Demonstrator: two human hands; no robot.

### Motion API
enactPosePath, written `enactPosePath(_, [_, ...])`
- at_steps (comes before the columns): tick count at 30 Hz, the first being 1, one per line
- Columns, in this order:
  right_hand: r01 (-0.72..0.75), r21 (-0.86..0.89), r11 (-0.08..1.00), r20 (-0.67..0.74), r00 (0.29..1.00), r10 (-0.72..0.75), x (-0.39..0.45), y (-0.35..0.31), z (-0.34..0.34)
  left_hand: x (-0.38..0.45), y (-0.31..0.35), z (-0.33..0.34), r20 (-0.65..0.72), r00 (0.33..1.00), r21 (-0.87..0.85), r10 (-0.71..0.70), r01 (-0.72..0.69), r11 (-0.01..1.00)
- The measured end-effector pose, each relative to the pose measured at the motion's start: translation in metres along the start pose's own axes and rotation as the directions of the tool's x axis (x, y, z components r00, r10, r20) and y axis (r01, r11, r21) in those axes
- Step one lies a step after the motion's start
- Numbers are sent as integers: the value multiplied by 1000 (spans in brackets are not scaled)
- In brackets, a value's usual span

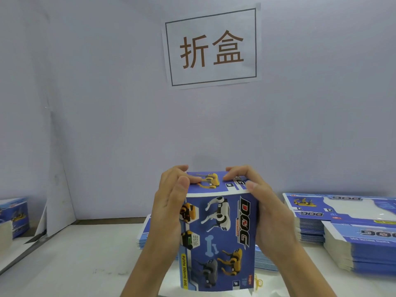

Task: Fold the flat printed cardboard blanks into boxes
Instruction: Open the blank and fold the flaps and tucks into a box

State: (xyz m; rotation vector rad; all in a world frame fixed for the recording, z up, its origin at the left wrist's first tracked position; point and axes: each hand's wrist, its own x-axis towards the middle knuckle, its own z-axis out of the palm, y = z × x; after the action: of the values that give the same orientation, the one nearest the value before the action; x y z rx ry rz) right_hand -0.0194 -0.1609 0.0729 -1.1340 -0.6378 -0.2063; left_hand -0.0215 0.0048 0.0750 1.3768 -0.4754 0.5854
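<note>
A blue printed box (218, 236) with robot dog pictures and the word DOG stands upright in front of me, its near face toward the camera. My left hand (169, 211) grips its left side, fingers curled over the top flap. My right hand (265, 209) grips the right side, fingertips pressing down on the same top flap (214, 181). Behind the box lies a stack of flat blanks (143, 236), mostly hidden by my arms and the box.
Two tall stacks of flat blue blanks (347, 230) lie on the white table (75, 260) at the right. More printed boxes (15, 217) sit at the far left edge. A white wall with a framed paper sign (212, 48) closes the back.
</note>
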Motion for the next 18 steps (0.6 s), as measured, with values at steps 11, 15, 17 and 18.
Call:
enactPosePath(11, [69, -130, 989, -16, 997, -72, 1, -2, -4, -1, 6, -11, 139, 989, 119, 54, -71, 990])
enactPosePath(15, [116, -192, 974, -115, 983, -140, 2, -2, 6, -2, 5, 2, 8, 991, 112, 131, -131, 985])
enactPosePath(17, [117, -221, 968, -150, 977, -153, 2, -3, 10, -1, 7, 6, -46, 994, 62, 98, -95, 994])
enactPosePath(18, [113, -229, 967, -161, 975, -152, 2, -3, 12, -1, 8, 6, -61, 994, 54, 90, -87, 995])
